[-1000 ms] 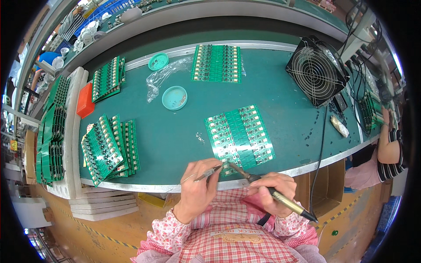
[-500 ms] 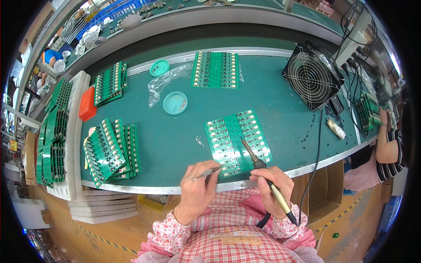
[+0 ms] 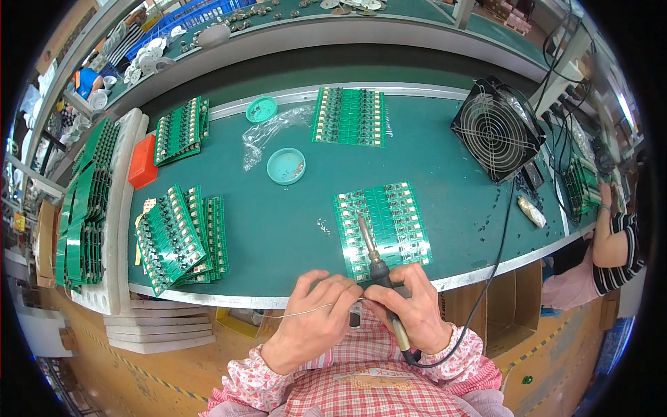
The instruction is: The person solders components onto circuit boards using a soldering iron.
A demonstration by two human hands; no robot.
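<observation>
My right hand is closed round a soldering iron, its dark grip and brass-coloured handle slanting through the fingers. The iron's metal tip points up and away, over the near left part of a green circuit board panel; touching or hovering, I cannot tell. Close beside it, my left hand is closed on thin solder wire, which trails off to the left. The fingertips of both hands nearly meet at the table's front edge. A small grey piece shows just below them, its kind unclear.
Stacked circuit boards lie at left, beside a red box. Another panel lies at the back. Two turquoise dishes sit near clear plastic. A black fan stands at right, with the iron's cord nearby. Another person's arm is at far right.
Both hands have come together; the right hand and iron moved left, the tip now over the panel's left half. The view has shifted slightly.
</observation>
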